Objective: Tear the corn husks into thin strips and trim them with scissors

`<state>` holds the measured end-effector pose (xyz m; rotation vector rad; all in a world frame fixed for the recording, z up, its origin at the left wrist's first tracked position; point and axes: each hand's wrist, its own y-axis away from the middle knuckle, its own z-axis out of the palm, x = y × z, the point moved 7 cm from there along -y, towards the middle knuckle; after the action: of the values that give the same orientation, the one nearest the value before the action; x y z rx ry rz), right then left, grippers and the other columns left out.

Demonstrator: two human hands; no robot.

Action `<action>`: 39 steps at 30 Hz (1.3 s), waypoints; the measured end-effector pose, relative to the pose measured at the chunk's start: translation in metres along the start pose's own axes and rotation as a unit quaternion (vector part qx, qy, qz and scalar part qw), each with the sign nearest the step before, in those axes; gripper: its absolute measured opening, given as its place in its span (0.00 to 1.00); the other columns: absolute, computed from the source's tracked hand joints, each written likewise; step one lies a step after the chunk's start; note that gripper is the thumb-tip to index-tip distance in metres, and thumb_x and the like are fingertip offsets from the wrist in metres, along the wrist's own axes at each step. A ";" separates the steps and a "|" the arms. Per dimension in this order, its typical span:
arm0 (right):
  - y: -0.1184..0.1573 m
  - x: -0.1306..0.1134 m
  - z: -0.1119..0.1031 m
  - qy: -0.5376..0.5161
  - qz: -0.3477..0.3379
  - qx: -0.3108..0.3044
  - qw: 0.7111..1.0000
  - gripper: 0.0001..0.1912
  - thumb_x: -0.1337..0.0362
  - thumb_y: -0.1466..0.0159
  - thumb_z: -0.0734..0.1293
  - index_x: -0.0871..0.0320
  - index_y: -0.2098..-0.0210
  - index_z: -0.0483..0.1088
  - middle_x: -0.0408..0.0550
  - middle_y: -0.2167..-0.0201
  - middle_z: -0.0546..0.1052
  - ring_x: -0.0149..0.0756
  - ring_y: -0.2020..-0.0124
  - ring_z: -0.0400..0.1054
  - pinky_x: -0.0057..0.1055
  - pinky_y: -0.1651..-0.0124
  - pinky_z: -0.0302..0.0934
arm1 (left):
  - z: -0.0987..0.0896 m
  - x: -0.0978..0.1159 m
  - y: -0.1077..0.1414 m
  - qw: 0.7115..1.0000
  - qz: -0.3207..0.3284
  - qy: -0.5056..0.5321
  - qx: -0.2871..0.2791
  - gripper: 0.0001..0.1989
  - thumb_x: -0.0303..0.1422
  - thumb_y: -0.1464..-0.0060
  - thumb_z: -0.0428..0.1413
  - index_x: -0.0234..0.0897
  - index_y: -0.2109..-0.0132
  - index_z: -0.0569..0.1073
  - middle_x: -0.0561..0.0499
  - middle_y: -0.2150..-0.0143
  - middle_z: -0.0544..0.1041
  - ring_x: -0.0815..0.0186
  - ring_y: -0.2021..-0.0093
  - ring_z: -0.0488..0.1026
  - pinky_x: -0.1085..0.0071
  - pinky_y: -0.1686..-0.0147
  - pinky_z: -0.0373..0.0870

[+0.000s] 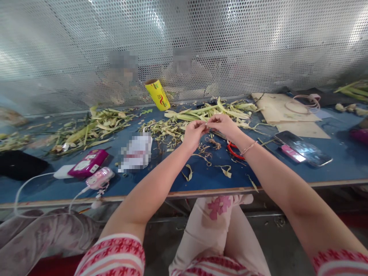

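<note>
My left hand point(194, 133) and my right hand point(224, 125) meet fingertip to fingertip over the middle of the blue table point(161, 178). Both are closed in a pinch, and a tiny pale bit shows between them, too small to name. Just behind lies a heap of pale green dried leaf strips point(201, 113), like corn husks. Small curled and knotted scraps point(212, 142) sit below my fingers. A red looped handle point(234, 151), perhaps of scissors, lies partly hidden by my right forearm.
A yellow tube point(158, 95) leans at the back by the perforated metal panel point(244, 46). More leaf strips point(97, 128), a magenta power block point(89, 163) and a pink charger point(100, 178) are left. A phone point(304, 148) and brown cardboard point(284, 111) lie right.
</note>
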<state>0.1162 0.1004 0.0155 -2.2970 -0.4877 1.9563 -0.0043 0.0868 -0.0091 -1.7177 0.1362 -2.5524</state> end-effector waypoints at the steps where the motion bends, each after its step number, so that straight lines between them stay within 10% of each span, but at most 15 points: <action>1: 0.000 0.000 0.000 0.004 -0.005 -0.001 1.000 0.12 0.60 0.51 0.74 0.58 0.75 0.69 0.41 0.78 0.72 0.29 0.74 0.65 0.30 0.69 0.60 | 0.000 0.000 0.000 1.000 0.001 0.003 -0.001 0.04 0.20 0.51 0.57 0.31 0.71 0.72 0.54 0.75 0.74 0.73 0.72 0.72 0.70 0.60 0.72; 39: -0.002 -0.011 -0.007 0.041 -0.060 0.011 0.997 0.09 0.60 0.50 0.72 0.58 0.73 0.72 0.43 0.76 0.73 0.29 0.75 0.64 0.32 0.70 0.61 | 0.002 -0.001 0.004 0.999 -0.033 0.010 -0.002 0.07 0.23 0.50 0.60 0.35 0.71 0.68 0.56 0.77 0.72 0.74 0.75 0.73 0.72 0.65 0.74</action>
<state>0.1209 0.1002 0.0282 -2.2672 -0.5788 1.7963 -0.0026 0.0826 -0.0096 -1.7269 0.0873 -2.6187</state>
